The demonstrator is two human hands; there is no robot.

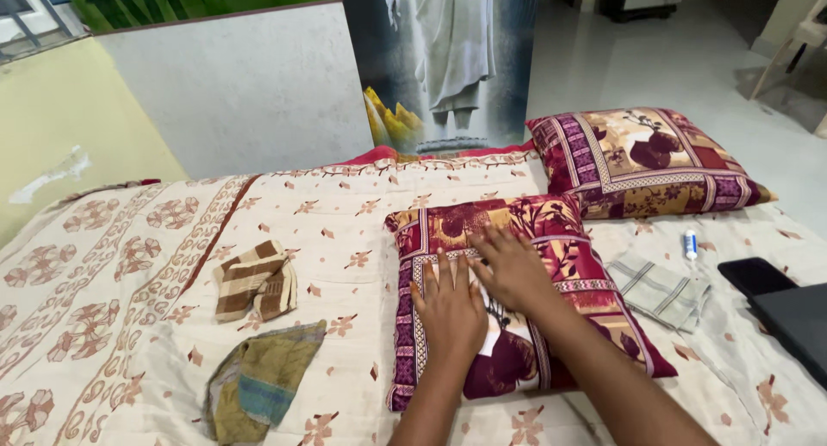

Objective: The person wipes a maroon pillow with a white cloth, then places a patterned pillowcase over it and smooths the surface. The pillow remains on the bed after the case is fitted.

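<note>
Both hands, left hand [450, 312] and right hand [514, 269], lie open and flat on the maroon patterned pillow [517, 299] at the bed's [129, 265] centre; a matching second pillow [642, 162] sits at two o'clock.

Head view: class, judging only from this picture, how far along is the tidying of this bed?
Looks done: the bedspread lies flat and a second pillow sits at the top. In hand: the left hand and right hand press flat on the near pillow. Left: the striped cloth, green cloth, grey cloth and small tube lie loose.
</note>
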